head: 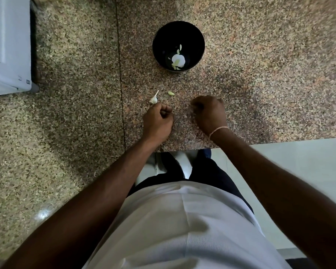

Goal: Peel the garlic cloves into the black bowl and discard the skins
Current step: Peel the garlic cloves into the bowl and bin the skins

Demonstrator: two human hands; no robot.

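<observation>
Illumination is dim and uneven. The granite counter [260, 45] is lit more strongly at the upper right, and soft shadows are cast beneath both hands. A small glare spot is seen on the polished stone at lower left. Motion blur is present at the right hand [209, 113] and along the top edge. Wide-angle distortion is evident at the margins.
</observation>
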